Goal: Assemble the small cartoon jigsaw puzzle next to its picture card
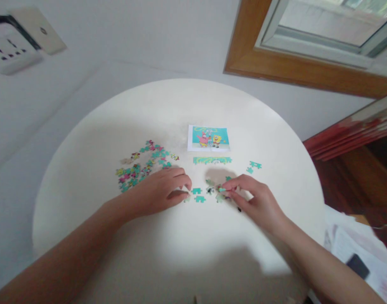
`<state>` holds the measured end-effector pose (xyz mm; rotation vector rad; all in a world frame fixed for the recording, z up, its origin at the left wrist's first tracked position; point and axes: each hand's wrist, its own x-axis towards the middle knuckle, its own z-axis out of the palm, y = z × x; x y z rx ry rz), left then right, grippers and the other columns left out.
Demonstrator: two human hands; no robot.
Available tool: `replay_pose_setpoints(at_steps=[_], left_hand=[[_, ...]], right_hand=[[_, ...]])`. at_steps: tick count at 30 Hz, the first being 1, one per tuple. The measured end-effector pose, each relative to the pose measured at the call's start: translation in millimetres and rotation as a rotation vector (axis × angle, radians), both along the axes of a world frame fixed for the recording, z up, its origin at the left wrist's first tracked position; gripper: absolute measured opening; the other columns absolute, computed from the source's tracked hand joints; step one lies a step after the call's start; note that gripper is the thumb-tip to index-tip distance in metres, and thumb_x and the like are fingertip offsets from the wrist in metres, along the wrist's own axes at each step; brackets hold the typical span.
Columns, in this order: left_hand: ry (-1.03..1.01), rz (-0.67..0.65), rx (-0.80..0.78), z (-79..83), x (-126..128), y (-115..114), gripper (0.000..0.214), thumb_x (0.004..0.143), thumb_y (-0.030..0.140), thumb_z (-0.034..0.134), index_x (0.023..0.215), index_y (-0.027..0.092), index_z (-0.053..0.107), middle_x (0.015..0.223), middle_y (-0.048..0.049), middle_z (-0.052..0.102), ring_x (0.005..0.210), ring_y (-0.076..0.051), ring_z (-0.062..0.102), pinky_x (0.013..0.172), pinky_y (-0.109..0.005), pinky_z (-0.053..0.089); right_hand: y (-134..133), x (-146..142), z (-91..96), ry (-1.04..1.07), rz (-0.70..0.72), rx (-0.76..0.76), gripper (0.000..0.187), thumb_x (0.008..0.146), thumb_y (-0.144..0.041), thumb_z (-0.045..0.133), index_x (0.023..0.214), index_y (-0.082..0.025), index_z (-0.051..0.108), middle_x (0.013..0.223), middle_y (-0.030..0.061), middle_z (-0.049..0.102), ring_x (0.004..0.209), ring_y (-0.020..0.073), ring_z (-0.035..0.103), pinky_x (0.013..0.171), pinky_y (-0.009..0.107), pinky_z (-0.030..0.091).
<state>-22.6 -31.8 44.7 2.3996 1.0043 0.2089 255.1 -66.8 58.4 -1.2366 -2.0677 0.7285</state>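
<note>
Two teal puzzle pieces [199,199] near the middle of the round white surface [149,103]; take them as clock centre, 12 pointing away from the person. Left hand [173,188] at 9 o'clock, just beside them. Its grip is narrow, thumb and index tips close together; cannot tell if a piece is pinched there. Pale bit of puzzle shows just below those tips. Right hand [255,197] at 3 o'clock, grip closed on a small teal piece [222,189] between thumb and fingertips, over a few scattered pieces [210,191], some partly hidden by the fingers, too small and blurred to read. Assembled strip [212,160], teal with yellowish-green pattern, lies between 12 and 1 o'clock. Just beyond it, at 12: reference picture [210,138] on white paper, a pink and a yellow cartoon figure on teal. Big loose pile [127,173] at 10 o'clock, beyond the left forearm, mixed teal, pink, yellow, pieces spread flat. Small teal cluster [255,165] at 2 o'clock, well apart from the pile. Off the surface: wall socket [12,48] at 10, wood-framed window [307,67] at 1, red curtain [348,133] at 2, papers [345,242] with a dark flat object [358,266] at 4.
</note>
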Motion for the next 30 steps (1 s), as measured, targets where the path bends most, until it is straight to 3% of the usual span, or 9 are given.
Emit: replay_pose_setpoints(at_steps=[4, 8, 14, 24, 30], left_hand=[[-0.025, -0.009, 0.004, -1.2, -0.8, 0.9, 0.011, 0.089, 0.025, 0.051, 0.093, 0.021, 0.060, 0.094, -0.0032, 0.058, 0.088, -0.018, 0.053, 0.079, -0.028, 0.036], [-0.028, -0.008, 0.006, -2.6, -1.3, 1.1, 0.011, 0.089, 0.026, 0.051, 0.094, 0.021, 0.059, 0.095, -0.0033, 0.058, 0.088, -0.018, 0.053, 0.079, -0.027, 0.036], [-0.026, -0.006, 0.006, -2.8, -1.5, 1.5, 0.010, 0.089, 0.025, 0.051, 0.094, 0.021, 0.059, 0.093, -0.0028, 0.058, 0.086, -0.017, 0.053, 0.078, -0.027, 0.036], [-0.015, 0.000, -0.017, -2.6, -0.9, 1.5, 0.010, 0.089, 0.024, 0.051, 0.094, 0.021, 0.059, 0.095, -0.0025, 0.057, 0.088, -0.017, 0.053, 0.079, -0.027, 0.035], [0.005, 0.016, -0.038, -3.0, -1.3, 1.8, 0.009, 0.089, 0.025, 0.052, 0.093, 0.021, 0.059, 0.095, -0.0019, 0.057, 0.089, -0.017, 0.053, 0.080, -0.027, 0.035]], right_hand=[[36.0, 34.9, 10.0, -0.035, -0.181, -0.068, 0.018, 0.086, -0.031, 0.057, 0.095, -0.022, 0.070, 0.095, 0.0066, 0.072, 0.085, 0.0195, 0.068, 0.078, 0.035, 0.055], [75.0, 47.9, 9.7, 0.063, -0.051, -0.342, 0.022, 0.085, -0.033, 0.055, 0.096, -0.020, 0.069, 0.090, 0.0067, 0.072, 0.080, 0.0187, 0.071, 0.071, 0.034, 0.059], [110.5, 40.9, 10.9, -0.022, 0.151, -0.530, 0.021, 0.082, -0.020, 0.052, 0.090, -0.020, 0.071, 0.079, 0.0036, 0.072, 0.076, 0.0157, 0.070, 0.070, 0.032, 0.059], [138.7, 49.8, 5.6, -0.211, 0.268, -0.577, 0.024, 0.078, -0.019, 0.060, 0.100, -0.021, 0.070, 0.085, 0.0022, 0.074, 0.072, 0.0125, 0.067, 0.069, 0.030, 0.056], [150.7, 42.8, 13.2, -0.285, 0.352, -0.597, 0.030, 0.075, -0.019, 0.062, 0.105, -0.018, 0.068, 0.089, 0.0047, 0.073, 0.081, 0.0163, 0.066, 0.075, 0.031, 0.051]])
